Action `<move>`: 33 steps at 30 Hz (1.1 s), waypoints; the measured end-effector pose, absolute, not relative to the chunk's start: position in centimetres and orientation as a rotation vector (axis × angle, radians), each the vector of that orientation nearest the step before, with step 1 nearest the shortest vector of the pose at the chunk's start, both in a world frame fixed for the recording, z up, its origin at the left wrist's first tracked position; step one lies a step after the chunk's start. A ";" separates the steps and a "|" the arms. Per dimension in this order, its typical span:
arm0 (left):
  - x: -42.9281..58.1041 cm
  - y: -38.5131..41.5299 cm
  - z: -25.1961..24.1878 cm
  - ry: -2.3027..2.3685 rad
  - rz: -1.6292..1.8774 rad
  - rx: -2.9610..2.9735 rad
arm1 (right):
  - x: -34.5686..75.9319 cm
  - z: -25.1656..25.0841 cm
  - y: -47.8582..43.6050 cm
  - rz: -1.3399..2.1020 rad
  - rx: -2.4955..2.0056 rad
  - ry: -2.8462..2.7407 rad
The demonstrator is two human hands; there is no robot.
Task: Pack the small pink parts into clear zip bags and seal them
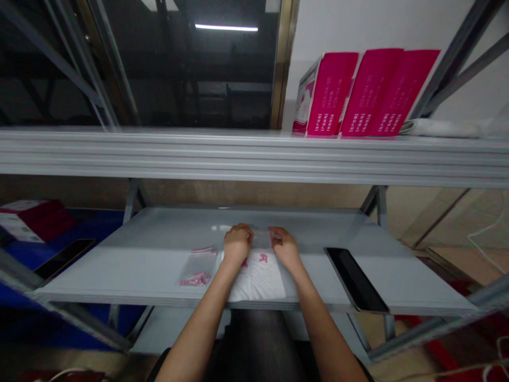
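Both forearms extend forward, held slightly apart. The left hand (237, 245) and right hand (285, 249) pinch the top edge of a clear plastic bag (261, 240) around a white folded pad (257, 278), flat on the grey metal shelf (318, 281).

Grey mtl shelving rack (457, 58) in dim room, dark glass + white wall (469, 32) behind

Upper shelf (254, 156) w/ magenta cartons (369, 93) tilted to R, folded white pkg (441, 127) just beside them; gold-tone frame (283, 63) betw. dark glass pane (191, 69) & wall; strip light (226, 27) top centre, prob. reflection in glass; beige floor (433, 212) at R w/ white cable (485, 239), red mtl frame (437, 350) low R; blue surface (107, 223) at L under red-and-white box (34, 220).
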State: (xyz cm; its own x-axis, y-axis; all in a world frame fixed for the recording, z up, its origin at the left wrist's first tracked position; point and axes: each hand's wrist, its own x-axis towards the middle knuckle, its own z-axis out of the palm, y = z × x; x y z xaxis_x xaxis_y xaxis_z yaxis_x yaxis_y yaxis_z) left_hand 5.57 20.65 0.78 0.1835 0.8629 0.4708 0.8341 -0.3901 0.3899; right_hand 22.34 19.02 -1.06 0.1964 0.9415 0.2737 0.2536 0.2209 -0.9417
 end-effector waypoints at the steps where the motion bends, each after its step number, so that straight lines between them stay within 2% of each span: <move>1: 5.4 20.1 1.0 1.690 1.074 2.380 | 22.6 -0.8 18.5 0.764 -1.284 -1.240; 7: 4.2 13.9 0.8 1.478 1.530 2.372 | 23.0 -0.2 13.2 1.162 -1.170 -1.014; 14: 2.6 8.5 -1.1 1.257 1.694 2.363 | 21.6 0.5 8.6 1.406 -1.063 -0.932; 21: 1.7 4.5 -0.1 1.420 1.592 2.041 | 20.1 0.5 5.3 1.504 -1.079 -1.070; 27: 3.0 2.6 0.3 1.268 1.187 1.890 | 17.8 -0.5 3.5 1.618 -1.137 -1.210; 33: 2.8 2.4 -0.4 1.236 1.001 1.714 | 18.0 -1.0 3.3 1.675 -1.102 -1.235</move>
